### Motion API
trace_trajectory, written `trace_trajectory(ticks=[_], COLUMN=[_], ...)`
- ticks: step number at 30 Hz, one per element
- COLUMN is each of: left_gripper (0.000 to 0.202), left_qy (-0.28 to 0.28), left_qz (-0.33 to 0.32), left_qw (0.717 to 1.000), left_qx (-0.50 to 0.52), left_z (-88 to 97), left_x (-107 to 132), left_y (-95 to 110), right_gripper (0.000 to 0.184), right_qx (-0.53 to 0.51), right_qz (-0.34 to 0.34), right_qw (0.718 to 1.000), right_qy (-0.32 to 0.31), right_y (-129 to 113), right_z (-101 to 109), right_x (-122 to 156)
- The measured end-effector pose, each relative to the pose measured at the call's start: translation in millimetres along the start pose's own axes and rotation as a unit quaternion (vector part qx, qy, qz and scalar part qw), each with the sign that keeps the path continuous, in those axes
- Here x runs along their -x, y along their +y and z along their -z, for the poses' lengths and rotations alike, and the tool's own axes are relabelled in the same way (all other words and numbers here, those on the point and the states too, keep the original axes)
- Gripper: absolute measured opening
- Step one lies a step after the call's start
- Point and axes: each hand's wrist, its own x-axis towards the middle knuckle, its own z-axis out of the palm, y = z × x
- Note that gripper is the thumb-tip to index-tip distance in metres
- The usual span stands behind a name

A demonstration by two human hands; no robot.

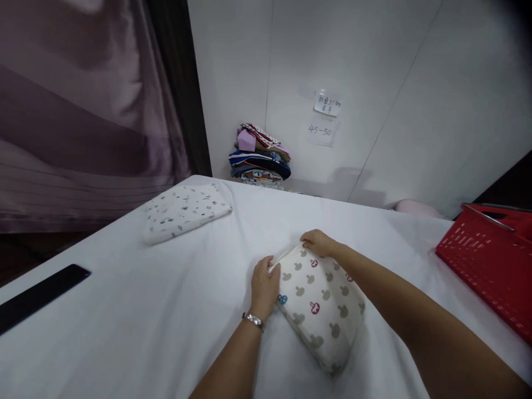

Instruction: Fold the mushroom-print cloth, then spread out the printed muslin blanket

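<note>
A small white pillow [322, 307] printed with grey, red and blue mushroom shapes lies on the white table [137, 321] in front of me. My left hand [265, 284], with a bracelet at the wrist, grips the pillow's near-left corner with curled fingers. My right hand [319, 243] pinches the far edge of the same end, fingers closed on the fabric. A second white pillow [185, 210] with a small grey print lies flat at the far left of the table, well away from both hands.
A red plastic basket [490, 266] sits at the table's right edge. A flat black bar [39, 296] lies at the left edge. A stack of folded coloured clothes [261, 155] stands by the wall behind the table. Paper notes [326, 116] hang on the wall.
</note>
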Motion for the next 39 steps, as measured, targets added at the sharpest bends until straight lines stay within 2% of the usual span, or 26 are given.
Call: trace_trajectory(ticks=[5,10,15,20,24,28,34,37,39], left_gripper=[0.026,0.021,0.019,0.019,0.02,0.02,0.02,0.021,0.022], left_qy=[0.001,0.003,0.007,0.004,-0.004,-0.007,-0.009,-0.016,-0.023], left_qz=[0.03,0.003,-0.02,-0.026,-0.024,-0.022,-0.033,-0.027,-0.018], left_qw=[1.0,1.0,1.0,0.999,0.999,0.999,0.997,0.998,0.997], left_qx=[0.006,-0.002,-0.023,-0.031,-0.037,-0.047,-0.065,-0.062,-0.066], left_z=[-0.8,-1.2,-1.3,-1.3,-0.4,0.7,3.6,4.7,4.7], left_x=[0,0,-1,-2,-4,-6,-9,-10,-11], left_y=[0,1,1,0,0,0,1,1,1], right_gripper=[0.028,0.032,0.044,0.051,0.053,0.06,0.06,0.056,0.054], right_qx=[0.001,0.03,0.022,-0.009,-0.039,-0.053,-0.092,-0.09,-0.058], right_qz=[-0.016,-0.048,-0.069,-0.118,-0.133,-0.157,-0.182,-0.221,-0.28], right_qw=[1.0,0.998,0.994,0.991,0.989,0.984,0.978,0.968,0.95], right_qy=[0.0,0.016,0.084,0.056,0.044,0.072,0.038,0.081,0.126], right_y=[2,-3,-30,-56,-63,-68,-71,-65,-55], right_z=[-9,-13,-28,-46,-40,-37,-33,-21,-16], right_x=[1,7,21,22,23,43,61,80,104])
